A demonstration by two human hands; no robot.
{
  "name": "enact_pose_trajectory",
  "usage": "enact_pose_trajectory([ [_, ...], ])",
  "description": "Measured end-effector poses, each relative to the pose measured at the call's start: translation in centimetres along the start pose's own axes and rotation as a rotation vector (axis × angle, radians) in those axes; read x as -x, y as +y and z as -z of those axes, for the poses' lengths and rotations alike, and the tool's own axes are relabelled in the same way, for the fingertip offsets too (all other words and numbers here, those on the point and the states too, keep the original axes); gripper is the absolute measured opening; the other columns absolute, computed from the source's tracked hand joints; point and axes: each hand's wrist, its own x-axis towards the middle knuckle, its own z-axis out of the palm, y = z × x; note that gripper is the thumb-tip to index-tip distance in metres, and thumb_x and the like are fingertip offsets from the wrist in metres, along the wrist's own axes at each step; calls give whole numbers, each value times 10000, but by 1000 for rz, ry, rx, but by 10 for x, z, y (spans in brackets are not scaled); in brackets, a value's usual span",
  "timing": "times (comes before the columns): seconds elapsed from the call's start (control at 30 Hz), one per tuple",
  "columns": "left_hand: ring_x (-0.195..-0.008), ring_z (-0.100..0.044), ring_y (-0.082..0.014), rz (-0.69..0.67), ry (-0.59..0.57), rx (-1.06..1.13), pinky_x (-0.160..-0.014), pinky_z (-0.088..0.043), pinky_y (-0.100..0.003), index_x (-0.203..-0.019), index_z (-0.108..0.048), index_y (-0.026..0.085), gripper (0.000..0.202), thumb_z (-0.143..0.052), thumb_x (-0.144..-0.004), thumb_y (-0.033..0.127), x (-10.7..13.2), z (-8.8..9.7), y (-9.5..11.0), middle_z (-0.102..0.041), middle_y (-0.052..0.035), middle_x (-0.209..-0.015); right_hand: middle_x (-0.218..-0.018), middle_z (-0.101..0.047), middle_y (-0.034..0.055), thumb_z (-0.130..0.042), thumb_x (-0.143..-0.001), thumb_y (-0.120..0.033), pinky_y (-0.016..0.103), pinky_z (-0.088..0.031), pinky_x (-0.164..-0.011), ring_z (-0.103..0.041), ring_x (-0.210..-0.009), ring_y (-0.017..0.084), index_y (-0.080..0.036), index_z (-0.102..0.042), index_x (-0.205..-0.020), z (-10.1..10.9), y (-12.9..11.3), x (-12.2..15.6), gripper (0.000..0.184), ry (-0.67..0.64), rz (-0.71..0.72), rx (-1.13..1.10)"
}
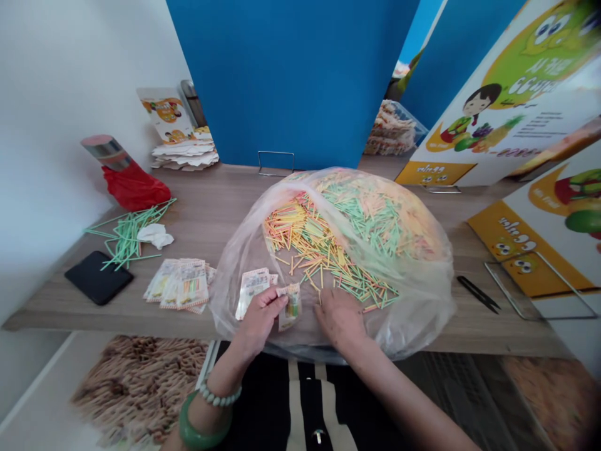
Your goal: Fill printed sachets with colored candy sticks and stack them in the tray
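My left hand pinches a small clear packet with a printed border, and coloured sticks show inside it. More packets lie just behind that hand on the plastic. To the right, my right hand is low at the near edge of a pile of short yellow, green and pink sticks. Its fingers are curled down, and whatever is between the fingertips is hidden. The pile spills from a large clear plastic bag spread on the table, with many more sticks inside.
Filled packets, a black phone, long green strips and a red bag are on the left. Black thread snips and printed boxes stand or lie right. A blue panel rises behind.
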Motion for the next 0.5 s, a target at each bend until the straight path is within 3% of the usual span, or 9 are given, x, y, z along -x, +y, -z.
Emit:
enact_pose_trajectory([
  [0.13, -673, -571, -146, 116, -118, -102, -671, -433, -259, -840, -715, 146, 244, -685, -777, 380, 6, -2, -3, -686, -13, -734, -900, -748, 158, -450, -930, -172, 346, -455, -727, -709, -874, 289, -144, -708, -929, 4, -8, -3, 260, -129, -56, 25],
  [0.23, -805, -625, -188, 167, -194, -201, -784, -453, -299, -941, -732, 148, 276, -670, -744, 330, 6, -3, -3, -739, -51, -899, -862, -740, 132, -418, -953, -185, 333, -442, -711, -701, -841, 270, -163, -705, -906, 13, -7, -7, 292, -91, -49, 29],
  [0.3, -959, -642, -233, 171, -225, -258, -886, -450, -336, -949, -733, 147, 282, -645, -733, 305, 6, -2, -2, -735, -88, -1093, -900, -723, 121, -419, -966, -204, 339, -438, -754, -674, -885, 265, -176, -695, -928, 17, -6, -12, 281, -4, 46, 59],
  [0.37, -1088, -628, -275, 167, -254, -309, -944, -439, -362, -839, -719, 149, 206, -608, -732, 285, 6, 0, -2, -699, -114, -1225, -1035, -695, 120, -497, -947, -242, 356, -429, -835, -628, -995, 277, -192, -673, -1059, 19, -4, -22, 214, 81, 176, 90],
  [0.5, -1259, -567, -310, 158, -300, -394, -1032, -404, -383, -678, -660, 163, 111, -570, -711, 220, 8, 3, -5, -611, -133, -1386, -1274, -602, 121, -634, -888, -338, 390, -396, -956, -532, -1166, 295, -206, -555, -1297, 22, 2, -49, 437, 103, 382, 121],
])
